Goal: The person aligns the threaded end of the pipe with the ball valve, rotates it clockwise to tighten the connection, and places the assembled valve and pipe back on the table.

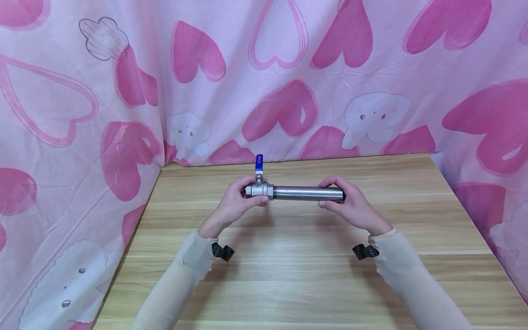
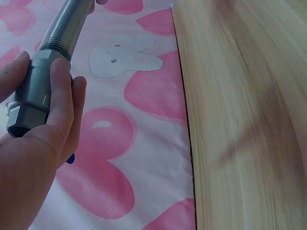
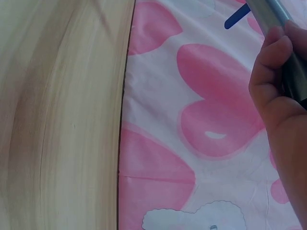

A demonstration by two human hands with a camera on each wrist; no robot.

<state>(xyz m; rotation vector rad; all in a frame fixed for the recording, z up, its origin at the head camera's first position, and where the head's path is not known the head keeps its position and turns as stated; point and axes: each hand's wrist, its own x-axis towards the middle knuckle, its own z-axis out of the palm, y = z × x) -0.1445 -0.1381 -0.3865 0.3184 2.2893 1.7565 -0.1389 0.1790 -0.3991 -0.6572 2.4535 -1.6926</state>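
Note:
Both hands hold a joined metal piece above the table. Its left end is a silver ball valve [image 1: 259, 189] with a blue lever handle [image 1: 259, 163] that points toward the back. A steel pipe [image 1: 303, 193] runs rightward from the valve, with threads showing where the two meet. My left hand [image 1: 233, 201] grips the valve body, thumb in front and fingers behind. In the left wrist view the valve's open hexagonal end [image 2: 21, 125] faces the camera. My right hand [image 1: 354, 206] grips the pipe's far right end, its fingers curled round it in the right wrist view.
A wood-grain table [image 1: 288, 275] lies below the hands. Pink and white curtains [image 1: 264, 91] with hearts and cartoon animals hang behind it and at both sides. A small black camera [image 1: 223, 252] sits on the left wrist, another camera [image 1: 365, 251] on the right.

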